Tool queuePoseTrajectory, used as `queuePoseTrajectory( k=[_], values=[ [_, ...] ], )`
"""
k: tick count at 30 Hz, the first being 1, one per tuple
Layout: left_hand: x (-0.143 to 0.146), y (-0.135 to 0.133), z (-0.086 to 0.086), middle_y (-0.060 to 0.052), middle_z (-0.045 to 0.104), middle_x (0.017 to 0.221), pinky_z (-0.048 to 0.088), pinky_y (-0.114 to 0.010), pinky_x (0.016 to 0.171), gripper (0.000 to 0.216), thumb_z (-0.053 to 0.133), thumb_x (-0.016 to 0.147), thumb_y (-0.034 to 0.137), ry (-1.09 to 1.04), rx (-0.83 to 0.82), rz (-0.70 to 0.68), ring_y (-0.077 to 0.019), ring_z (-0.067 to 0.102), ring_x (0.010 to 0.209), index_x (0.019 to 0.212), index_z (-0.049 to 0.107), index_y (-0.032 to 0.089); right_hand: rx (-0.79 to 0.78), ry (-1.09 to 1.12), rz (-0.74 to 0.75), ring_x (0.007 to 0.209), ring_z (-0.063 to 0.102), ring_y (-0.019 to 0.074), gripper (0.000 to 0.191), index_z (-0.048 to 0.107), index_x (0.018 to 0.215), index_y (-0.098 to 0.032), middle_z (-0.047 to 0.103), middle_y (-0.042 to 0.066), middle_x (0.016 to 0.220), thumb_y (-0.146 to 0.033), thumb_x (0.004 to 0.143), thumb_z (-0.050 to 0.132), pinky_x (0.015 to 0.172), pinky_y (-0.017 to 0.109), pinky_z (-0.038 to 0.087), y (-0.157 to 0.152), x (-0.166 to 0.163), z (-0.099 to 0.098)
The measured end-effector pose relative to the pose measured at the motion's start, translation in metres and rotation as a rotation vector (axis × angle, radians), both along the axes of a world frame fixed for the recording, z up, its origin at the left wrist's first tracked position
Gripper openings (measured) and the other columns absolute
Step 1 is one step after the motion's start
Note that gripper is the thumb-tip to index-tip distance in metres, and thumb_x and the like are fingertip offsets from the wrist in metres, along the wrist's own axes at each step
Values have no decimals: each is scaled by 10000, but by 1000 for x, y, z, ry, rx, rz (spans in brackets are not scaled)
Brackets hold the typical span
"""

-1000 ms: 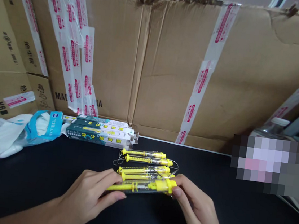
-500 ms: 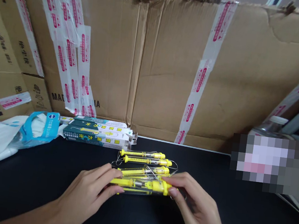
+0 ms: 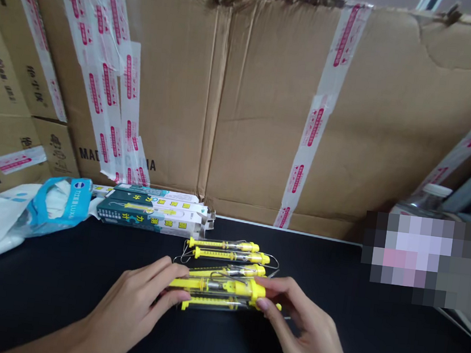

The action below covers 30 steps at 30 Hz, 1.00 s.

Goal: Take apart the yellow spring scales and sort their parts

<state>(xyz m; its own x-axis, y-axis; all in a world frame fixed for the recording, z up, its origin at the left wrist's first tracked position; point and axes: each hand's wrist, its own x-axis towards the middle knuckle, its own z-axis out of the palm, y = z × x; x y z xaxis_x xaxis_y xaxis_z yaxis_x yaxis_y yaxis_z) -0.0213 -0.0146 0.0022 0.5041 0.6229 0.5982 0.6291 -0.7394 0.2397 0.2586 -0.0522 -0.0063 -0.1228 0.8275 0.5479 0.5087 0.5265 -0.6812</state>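
Observation:
Several yellow and clear spring scales lie side by side on a black table. My left hand pinches the left end of one spring scale, and my right hand pinches its yellow right end. Both hands hold this scale just above another scale lying nearest me. Behind the row sit stacked dark green and white product boxes.
A tall taped cardboard sheet stands along the table's back edge. Cardboard cartons are stacked at the left. A white plastic bag with a blue pack lies at the left. A bottle cap shows at the right.
Both hands carried the held scale away from me, toward the row. A second scale now shows on the table in front of it.

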Motion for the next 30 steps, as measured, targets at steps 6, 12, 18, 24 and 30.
queuePoseTrajectory(
  k=[6,12,18,24,30],
  values=[
    [1,-1,0,27,698,864,558,-196,629,292,416,1050,454,-25,56,31,-121,729,686,1073,627,253,55,70,50,858,704,166,79,633,1021,-258,703,26,942,-236,946,618,753,218,575,0,1,-4],
    [0,-1,1,30,717,861,564,-193,624,296,421,1047,463,-8,85,18,-124,735,683,1077,635,261,-53,175,18,822,698,175,54,665,975,-249,703,38,911,-263,945,622,731,231,586,3,1,-4],
    [-1,0,4,41,728,845,541,-189,589,323,391,1057,468,32,145,42,-111,737,663,1039,628,249,-149,131,36,851,732,189,161,724,1060,-278,748,33,988,-287,908,674,761,241,605,8,4,-7],
    [0,-3,13,48,751,813,492,-204,516,407,310,1087,421,104,317,55,-110,743,664,974,653,233,-204,235,96,806,733,191,65,706,860,-249,736,34,936,-302,849,742,723,243,618,3,0,0],
    [-4,-2,10,35,689,771,489,-194,557,296,398,1073,389,91,254,12,-100,696,618,1037,642,224,-267,412,122,885,720,219,88,721,924,-277,710,38,946,-298,843,748,778,292,627,5,1,1]
  ],
)
